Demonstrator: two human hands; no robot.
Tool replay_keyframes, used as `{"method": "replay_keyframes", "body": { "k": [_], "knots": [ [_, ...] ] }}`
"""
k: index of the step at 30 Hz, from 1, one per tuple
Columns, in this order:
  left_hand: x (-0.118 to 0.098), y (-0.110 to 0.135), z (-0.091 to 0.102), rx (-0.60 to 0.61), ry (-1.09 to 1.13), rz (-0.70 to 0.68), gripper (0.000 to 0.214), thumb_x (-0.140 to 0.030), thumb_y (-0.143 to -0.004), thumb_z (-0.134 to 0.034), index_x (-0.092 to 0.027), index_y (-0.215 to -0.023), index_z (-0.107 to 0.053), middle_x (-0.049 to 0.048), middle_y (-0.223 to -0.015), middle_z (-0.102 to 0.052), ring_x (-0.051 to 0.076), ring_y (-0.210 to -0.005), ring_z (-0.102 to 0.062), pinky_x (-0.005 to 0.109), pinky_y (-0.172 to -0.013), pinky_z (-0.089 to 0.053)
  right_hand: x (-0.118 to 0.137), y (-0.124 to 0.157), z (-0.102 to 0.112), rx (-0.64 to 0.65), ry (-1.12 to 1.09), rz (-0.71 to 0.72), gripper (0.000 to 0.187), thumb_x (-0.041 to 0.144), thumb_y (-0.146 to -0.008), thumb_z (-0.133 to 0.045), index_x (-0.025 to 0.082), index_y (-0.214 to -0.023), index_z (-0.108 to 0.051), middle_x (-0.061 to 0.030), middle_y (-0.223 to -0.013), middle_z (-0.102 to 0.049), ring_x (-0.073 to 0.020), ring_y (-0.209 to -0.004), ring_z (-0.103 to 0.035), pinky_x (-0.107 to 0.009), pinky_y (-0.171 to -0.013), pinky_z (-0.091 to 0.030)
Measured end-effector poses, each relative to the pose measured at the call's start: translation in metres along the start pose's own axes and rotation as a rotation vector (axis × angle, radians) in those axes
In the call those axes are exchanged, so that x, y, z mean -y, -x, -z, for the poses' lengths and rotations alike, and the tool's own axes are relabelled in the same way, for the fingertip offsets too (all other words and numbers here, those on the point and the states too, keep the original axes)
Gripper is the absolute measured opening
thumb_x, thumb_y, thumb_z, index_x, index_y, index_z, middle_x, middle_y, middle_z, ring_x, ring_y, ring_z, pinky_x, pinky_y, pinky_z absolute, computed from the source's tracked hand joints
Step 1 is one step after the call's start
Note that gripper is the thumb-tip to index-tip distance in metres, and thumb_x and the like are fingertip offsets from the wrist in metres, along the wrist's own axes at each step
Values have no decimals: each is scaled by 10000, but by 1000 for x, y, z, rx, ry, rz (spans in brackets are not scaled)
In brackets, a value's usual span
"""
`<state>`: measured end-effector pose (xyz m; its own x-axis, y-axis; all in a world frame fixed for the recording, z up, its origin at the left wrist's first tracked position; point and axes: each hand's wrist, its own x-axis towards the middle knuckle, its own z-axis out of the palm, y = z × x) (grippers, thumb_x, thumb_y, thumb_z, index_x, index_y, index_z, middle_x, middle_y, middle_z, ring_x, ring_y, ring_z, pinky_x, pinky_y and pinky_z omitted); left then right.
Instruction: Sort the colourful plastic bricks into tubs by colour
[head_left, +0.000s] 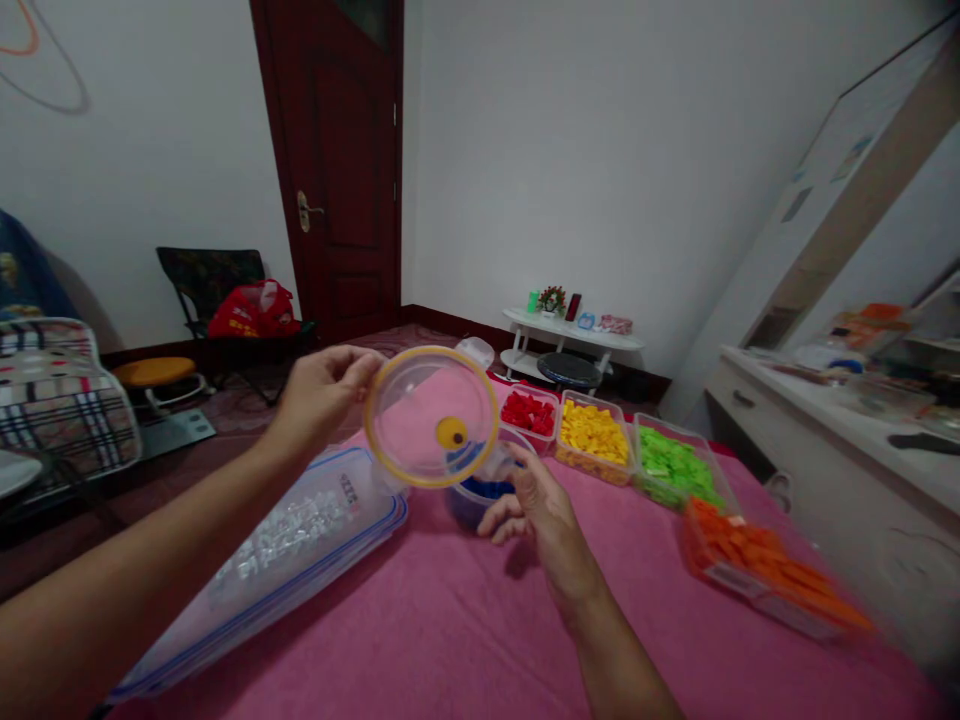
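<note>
So the left grip [330,388] is pinched shut with thumb and fingers on the upper left of a round clear lid [420,410] with a yellow rim, holding it just by the edge, which I'd guess is so the hand doesn't cover the face. The lid is up off the pink cloth [450,640], tilted with its face toward the camera, and it partly hides a round tub [466,512] of blue pieces [491,489] sitting behind it. The right grip [544,505] is beside the lid's right rim and that tub, fingers curled, but it's blurry and I can't tell if it's clamped on anything. My read is it's there to steady the far side. Red pieces [527,411], yellow pieces [595,432], green pieces [675,463] and orange pieces [772,560] each get their own clear box, lined up from the cloth's far edge down its right edge, probably so the colors don't mix. Along the left edge lies a long clear container [292,530] with blue edging, likely parked there because it's so big
</note>
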<state>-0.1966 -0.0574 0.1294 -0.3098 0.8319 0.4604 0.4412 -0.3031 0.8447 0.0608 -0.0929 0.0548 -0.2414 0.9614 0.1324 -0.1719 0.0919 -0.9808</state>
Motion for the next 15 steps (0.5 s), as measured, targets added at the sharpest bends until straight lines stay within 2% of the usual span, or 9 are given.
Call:
{"method": "replay_keyframes", "body": {
  "k": [3, 5, 7, 10, 15],
  "knots": [
    [22, -4, -40, 295, 193, 220, 404, -500, -712, -629, -112, -820, -645, 34, -720, -621, 129, -639, -551, 228, -543, -462, -7, -6, 10, -197, -55, 61, 685, 546, -670, -708, 179, -1198, -468, 2, -661, -645, -126, -436, -579, -206, -406, -451],
    [37, -1, -62, 434, 170, 301, 424, -517, -656, -674, -109, -766, -640, 44, -719, -618, 152, -689, -569, 226, -532, -470, -17, -13, 26, -347, -61, 77, 654, 499, -651, -734, 153, -1150, -494, 41, -536, -590, -112, -391, -534, -193, -390, -434],
    [48, 5, -77, 490, 99, 321, 431, -518, -602, -716, -107, -703, -632, 44, -685, -606, 156, -690, -565, 215, -506, -457, -28, -18, 43, -429, -31, 50, 612, 486, -643, -737, 139, -1098, -522, 43, -509, -580, -95, -357, -497, -171, -352, -386],
    [59, 12, -91, 528, 92, 344, 445, -532, -587, -724, -109, -658, -605, 28, -624, -577, 135, -620, -548, 217, -489, -447, -42, -22, 60, -451, 16, -10, 564, 486, -620, -746, 131, -1017, -560, 39, -509, -579, -82, -346, -473, -152, -317, -335],
    [67, 11, -100, 509, 203, 423, 466, -505, -590, -749, -127, -798, -573, 13, -651, -593, 136, -572, -577, 255, -503, -474, -47, -22, 59, -423, -59, -12, 515, 489, -625, -756, 143, -965, -584, 32, -584, -598, -91, -455, -537, -203, -431, -498]
  ]
}}
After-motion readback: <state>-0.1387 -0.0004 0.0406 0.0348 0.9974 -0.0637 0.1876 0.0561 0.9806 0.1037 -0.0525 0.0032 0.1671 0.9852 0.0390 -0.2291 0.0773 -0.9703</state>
